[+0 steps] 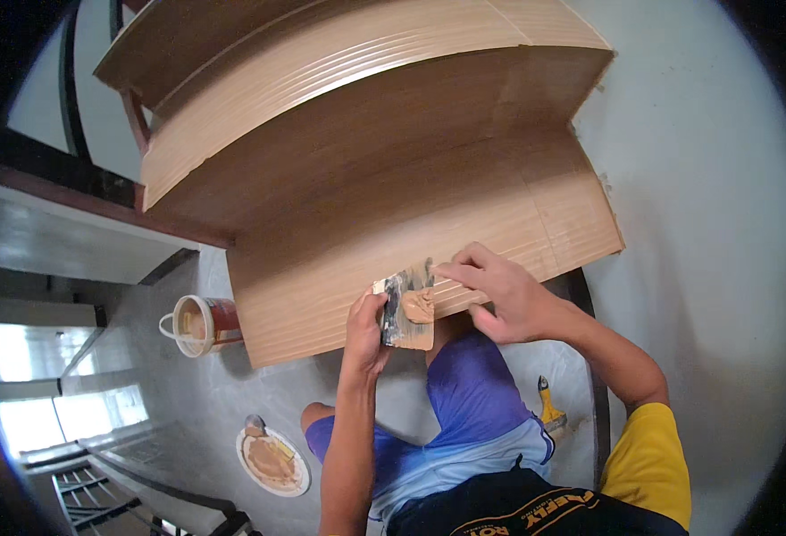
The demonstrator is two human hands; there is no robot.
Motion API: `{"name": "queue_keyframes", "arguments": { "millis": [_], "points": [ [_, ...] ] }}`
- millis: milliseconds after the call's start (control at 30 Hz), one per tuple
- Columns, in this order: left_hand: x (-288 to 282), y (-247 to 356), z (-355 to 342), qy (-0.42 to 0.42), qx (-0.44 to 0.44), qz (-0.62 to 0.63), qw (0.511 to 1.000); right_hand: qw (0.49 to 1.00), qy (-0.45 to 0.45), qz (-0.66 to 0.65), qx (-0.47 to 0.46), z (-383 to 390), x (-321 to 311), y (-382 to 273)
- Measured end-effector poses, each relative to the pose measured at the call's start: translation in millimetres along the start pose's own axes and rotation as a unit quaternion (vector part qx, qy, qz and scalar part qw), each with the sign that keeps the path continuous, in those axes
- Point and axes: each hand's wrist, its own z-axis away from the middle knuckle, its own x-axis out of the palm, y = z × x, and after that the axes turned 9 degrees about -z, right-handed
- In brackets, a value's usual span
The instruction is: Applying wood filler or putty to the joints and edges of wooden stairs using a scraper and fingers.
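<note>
My left hand point(368, 330) is closed on a small flat rectangular putty board point(396, 319), thumb on top and fingers beneath. The board is streaked black and tan, and a lump of tan putty point(418, 305) sits near its right side. Just right of it is my right hand point(511, 295), with the index finger stretched toward the board's upper right edge and the thumb apart. I see no tool in it; whether the fingertip touches the board I cannot tell. Under and beyond both hands runs a wood-look stair tread point(348, 259) with a grooved front edge.
Higher steps point(366, 67) rise ahead, beside a pale wall point(688, 205) on the right. On the floor stand a bucket point(200, 326) at left and a white plate point(296, 487) of tan putty. A yellow-handled paintbrush point(549, 404) lies right of my legs.
</note>
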Motion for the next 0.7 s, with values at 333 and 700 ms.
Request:
{"name": "queue_keyframes", "arguments": {
  "millis": [333, 700],
  "points": [
    [-11.0, -13.9, -22.7, 0.048, 0.003, 0.019, 0.999, 0.960, 0.035, -0.272, 0.050, 0.5, 32.4, 51.9],
    [-86.0, -8.6, -42.9, -0.132, 0.119, 0.242, 0.954, 0.815, 0.447, 0.089, 0.358, -31.7, -82.1, 183.8]
  ]
}}
